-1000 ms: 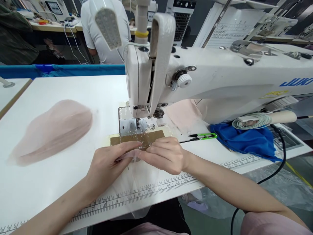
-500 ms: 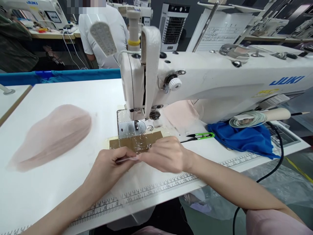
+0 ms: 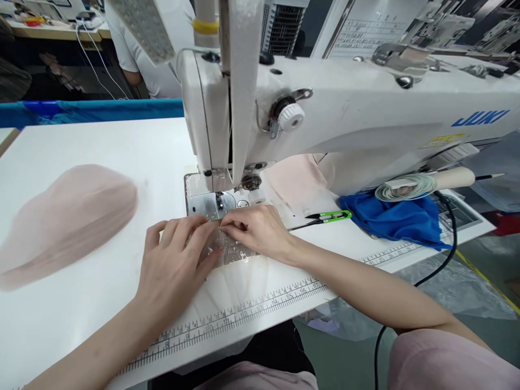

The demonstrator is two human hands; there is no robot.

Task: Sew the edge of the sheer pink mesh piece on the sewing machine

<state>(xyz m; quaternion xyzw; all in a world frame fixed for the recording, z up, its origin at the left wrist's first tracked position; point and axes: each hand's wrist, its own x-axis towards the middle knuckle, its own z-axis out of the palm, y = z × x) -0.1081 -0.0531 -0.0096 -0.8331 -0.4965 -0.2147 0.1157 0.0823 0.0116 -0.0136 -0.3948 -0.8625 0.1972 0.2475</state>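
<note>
A thin, nearly see-through fabric lies in front of the sewing machine and drapes toward the table's front edge. My left hand rests on it with fingers spread, the fingertips just left of and below the presser foot. With thumb and index finger together, my right hand pinches the fabric's edge close to the needle plate. Both hands are nearly touching. Beneath them, a brown strip with clear tape is mostly covered.
A sheer pink fabric piece lies left, another pink piece behind my right hand. Green thread snips, a blue cloth and a rolled tape measure sit at right. Beyond the table a person in white is visible.
Both hands moved forward toward the presser foot. The left went from pinching the fabric to lying spread on it; the right still pinches. The camera view came closer.
</note>
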